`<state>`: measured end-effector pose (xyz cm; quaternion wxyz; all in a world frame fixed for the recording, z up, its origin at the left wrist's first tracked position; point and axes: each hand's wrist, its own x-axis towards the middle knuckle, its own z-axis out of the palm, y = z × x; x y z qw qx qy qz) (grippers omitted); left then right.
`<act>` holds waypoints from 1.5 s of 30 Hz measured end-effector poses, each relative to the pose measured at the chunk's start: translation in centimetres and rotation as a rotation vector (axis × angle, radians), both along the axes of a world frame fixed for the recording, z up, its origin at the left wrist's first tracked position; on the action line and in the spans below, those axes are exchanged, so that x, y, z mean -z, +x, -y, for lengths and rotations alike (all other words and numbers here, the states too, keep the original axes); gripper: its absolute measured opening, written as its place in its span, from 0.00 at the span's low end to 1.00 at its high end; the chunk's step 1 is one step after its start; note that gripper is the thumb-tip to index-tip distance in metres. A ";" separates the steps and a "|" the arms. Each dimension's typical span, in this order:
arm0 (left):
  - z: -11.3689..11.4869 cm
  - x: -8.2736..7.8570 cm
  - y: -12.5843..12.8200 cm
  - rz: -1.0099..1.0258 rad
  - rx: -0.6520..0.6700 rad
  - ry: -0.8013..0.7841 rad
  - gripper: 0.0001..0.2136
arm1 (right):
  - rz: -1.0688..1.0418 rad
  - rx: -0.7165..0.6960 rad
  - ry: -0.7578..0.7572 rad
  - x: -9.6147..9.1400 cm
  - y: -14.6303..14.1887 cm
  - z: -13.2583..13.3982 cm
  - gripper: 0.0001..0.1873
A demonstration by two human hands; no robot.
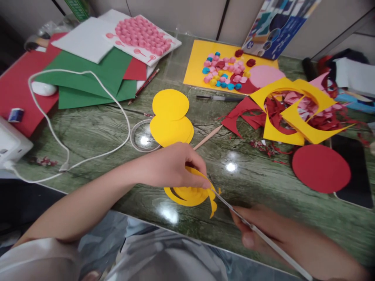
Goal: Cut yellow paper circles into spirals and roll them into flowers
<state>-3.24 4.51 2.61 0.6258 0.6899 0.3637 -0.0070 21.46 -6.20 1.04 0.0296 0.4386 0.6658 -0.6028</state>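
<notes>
My left hand [175, 166] is closed in a pinch on a yellow paper spiral [190, 195] that hangs in curls just above the near table edge. My right hand [281, 238], blurred at the lower right, is closed round a thin white stick [263, 236] whose tip reaches the spiral at my left fingertips. A stack of yellow paper circles [170, 117] lies on the table beyond my left hand. A red paper circle [321, 168] lies to the right.
A clear tape ring [136, 136], a wooden stick [208, 137] and a white cable [88, 74] lie mid-table. Green and red sheets [88, 86] are at the back left. Yellow offcuts with red scraps [293, 117], a yellow board of paper rosettes [199, 58] and a dark phone [356, 171] are at the right.
</notes>
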 end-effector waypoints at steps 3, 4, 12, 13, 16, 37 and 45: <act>0.0 -0.1 -0.1 -0.014 0.022 0.017 0.11 | 0.043 -0.070 -0.070 0.0 0.1 0.0 0.14; 0.0 -0.1 -0.1 -0.016 0.026 0.023 0.11 | 0.053 -0.071 -0.075 0.0 0.1 0.0 0.14; -0.1 0.4 0.3 -0.037 0.060 0.017 0.12 | 0.133 -0.069 -0.120 0.2 0.4 0.6 0.16; -0.1 0.5 0.3 -0.041 0.065 0.011 0.12 | 0.134 -0.074 -0.113 0.2 0.3 0.6 0.16; -0.1 0.6 0.3 -0.039 0.084 -0.012 0.12 | 0.128 -0.089 -0.089 0.0 0.1 0.3 0.16; 0.3 0.9 0.3 0.060 0.233 0.087 0.07 | 0.109 -0.136 -0.127 -0.7 -0.5 -0.6 0.14; 0.5 1.0 0.3 0.071 0.283 0.096 0.07 | 0.108 -0.182 -0.085 -0.5 -0.5 -0.3 0.08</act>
